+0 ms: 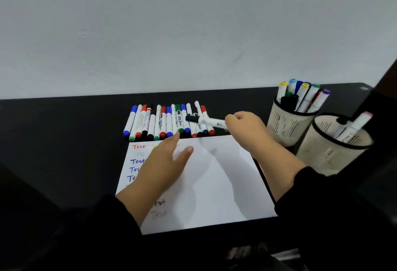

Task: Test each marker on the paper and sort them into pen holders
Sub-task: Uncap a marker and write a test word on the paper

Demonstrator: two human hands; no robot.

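Marker-testing task, head view. The right hand (242, 123) grips a white marker with a black cap (204, 120), fingers curled round its barrel, holding it level above the row of untested markers (167, 122) that lies on the black tabletop (64, 142) just beyond the paper (214, 185). The left hand (165, 163) is spread, fingers straight, over the upper left of the paper, its fingertips reaching toward the row. Coloured "Test" marks run down the sheet's left side. Two mesh pen holders stand at the right: the far holder (287, 124) well filled, the near holder (330, 152) with only a few markers. Judged step: a marker just picked, cap apparently on. The next move calls for uncapping it, probably with the left hand, then writing on a bare part of the paper
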